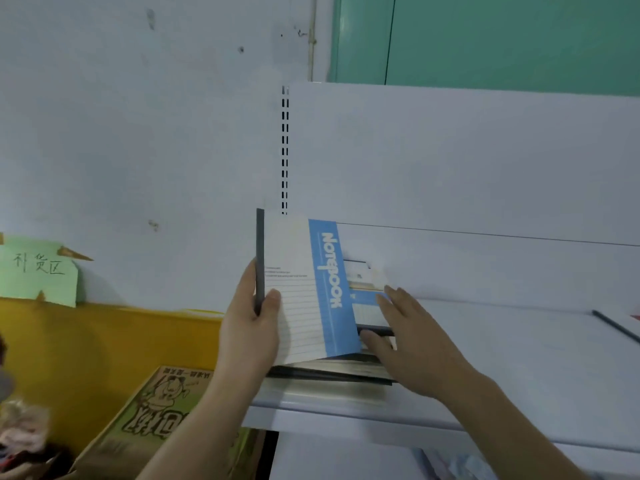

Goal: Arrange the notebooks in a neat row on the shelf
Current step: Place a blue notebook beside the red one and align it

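Your left hand (249,327) has a grip on one notebook (301,292): the thumb presses on the lined front and the fingers curl behind its dark spine. You hold it tilted up on its bottom edge, at the left end of the shelf (502,358), close to the front edge. Your right hand (412,341) is spread flat with nothing grasped. Its fingers rest on a second notebook (367,308) that lies flat just to the right of the first one.

Under both hands there is a pile of more notebooks (329,370), lying flat and a bit crooked. I think you are near the start. No tidy row shows yet, and most of the shelf is bare. One notebook is coming up, and the rest of the pile still has to be lined up.

Some things are hard to see. You cannot count the pile, because your hands and the raised notebook cover it. A thin dark strip (616,329) lies near the right end of the shelf, and the picture cuts it off, so I cannot tell what it is.
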The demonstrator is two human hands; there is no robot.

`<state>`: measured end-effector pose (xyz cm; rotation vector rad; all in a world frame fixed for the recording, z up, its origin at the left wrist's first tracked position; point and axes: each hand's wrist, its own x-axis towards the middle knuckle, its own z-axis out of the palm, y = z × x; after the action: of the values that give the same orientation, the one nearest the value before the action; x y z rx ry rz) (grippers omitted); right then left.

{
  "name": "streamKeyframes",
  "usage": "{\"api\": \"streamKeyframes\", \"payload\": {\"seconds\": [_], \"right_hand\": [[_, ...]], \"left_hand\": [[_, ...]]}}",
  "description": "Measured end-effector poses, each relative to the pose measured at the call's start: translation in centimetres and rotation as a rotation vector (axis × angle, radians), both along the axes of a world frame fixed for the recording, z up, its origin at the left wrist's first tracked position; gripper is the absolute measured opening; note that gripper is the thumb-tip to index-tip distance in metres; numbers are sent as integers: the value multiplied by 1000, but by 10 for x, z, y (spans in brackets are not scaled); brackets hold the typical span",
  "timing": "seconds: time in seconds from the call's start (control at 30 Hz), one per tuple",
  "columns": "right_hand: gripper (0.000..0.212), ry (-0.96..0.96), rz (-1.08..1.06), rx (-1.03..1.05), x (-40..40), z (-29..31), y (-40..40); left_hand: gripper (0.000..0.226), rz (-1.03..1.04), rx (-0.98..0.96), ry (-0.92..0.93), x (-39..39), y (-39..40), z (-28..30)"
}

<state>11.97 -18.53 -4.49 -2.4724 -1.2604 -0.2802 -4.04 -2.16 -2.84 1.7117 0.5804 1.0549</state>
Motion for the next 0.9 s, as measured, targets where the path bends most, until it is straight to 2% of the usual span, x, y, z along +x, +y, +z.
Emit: {"api": "streamKeyframes", "payload": {"seconds": [0.13, 0.3, 0.37, 0.43, 0.53, 0.67, 0.77, 0.9], "right_hand": [[30, -178, 115, -76, 7, 1, 11], [20, -348, -55, -83, 2, 22, 6], [31, -395, -123, 23, 0, 33, 0], [44, -393, -161, 264, -6, 43, -7], [42, -380, -197, 488, -27, 49, -10], [35, -350, -67, 480, -72, 28, 12], [44, -340, 33, 416, -94, -1, 30], [54, -245, 108, 350, -93, -19, 26]], "left_hand": [[49, -18, -7, 44, -11, 7, -4], [55, -3, -10, 38, -21, 10, -3], [55, 18, -28, 6, -24, 11, -1], [54, 22, -35, -22, -25, 9, 2], [54, -17, -72, -41, -20, 1, 5], [51, -127, -148, -104, -4, -17, 2], [44, -221, -238, -191, 9, -34, 2], [42, -279, -170, -240, 17, -41, 0]]}}
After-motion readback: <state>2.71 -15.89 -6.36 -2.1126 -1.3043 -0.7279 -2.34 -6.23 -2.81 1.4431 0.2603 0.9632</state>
